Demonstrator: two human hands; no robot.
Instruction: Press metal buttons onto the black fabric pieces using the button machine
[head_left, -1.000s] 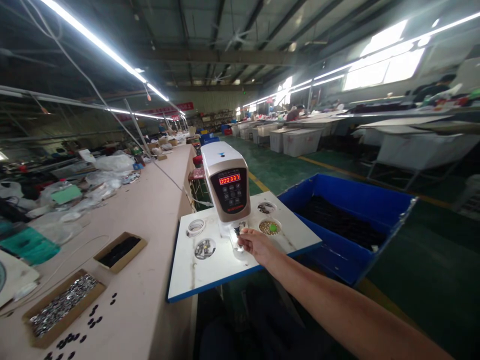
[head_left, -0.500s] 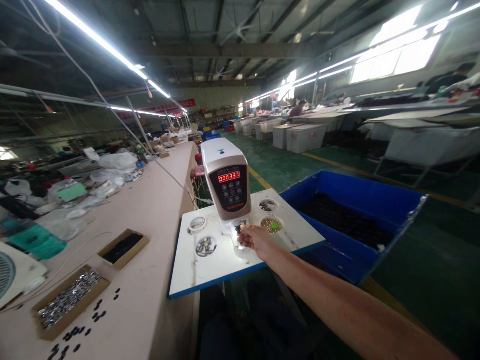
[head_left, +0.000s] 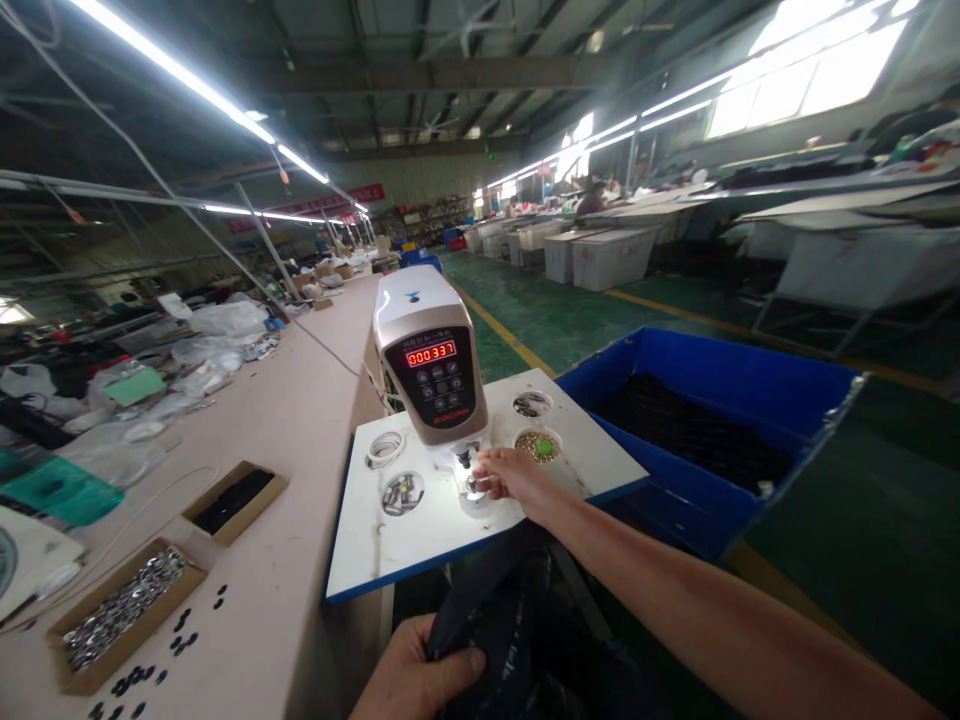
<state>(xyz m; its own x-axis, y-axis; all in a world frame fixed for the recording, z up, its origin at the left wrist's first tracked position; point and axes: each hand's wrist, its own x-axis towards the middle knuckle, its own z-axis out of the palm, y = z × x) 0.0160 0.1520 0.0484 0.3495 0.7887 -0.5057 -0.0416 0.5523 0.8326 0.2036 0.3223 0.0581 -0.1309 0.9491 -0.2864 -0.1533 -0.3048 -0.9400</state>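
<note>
A white pressing machine (head_left: 424, 300) with a red digit display stands on a white board with a blue edge (head_left: 480, 545). At its lit lower die, my right hand (head_left: 514, 478) has its fingers pinched together just under the punch (head_left: 463, 458); whatever they hold is too small to make out. Low in the view, my left hand (head_left: 427, 665) grips dark fabric (head_left: 517, 620) with pale marks, thumb on top. Round wells in the board hold metal parts (head_left: 403, 494), brass-coloured pieces with a green bit (head_left: 538, 446), and a white ring-shaped roll (head_left: 385, 449).
A long table (head_left: 262, 560) runs along the left, bearing a cardboard tray of shiny metal pieces (head_left: 124, 610), a box of black pieces (head_left: 234, 500) and scattered black discs (head_left: 133, 680). On the right stands a blue bin (head_left: 787, 385) with dark goods inside.
My left hand has come into view from below, bringing the dark fabric up near the board's front edge. My right hand stays by the die, slightly lower relative to the punch.
</note>
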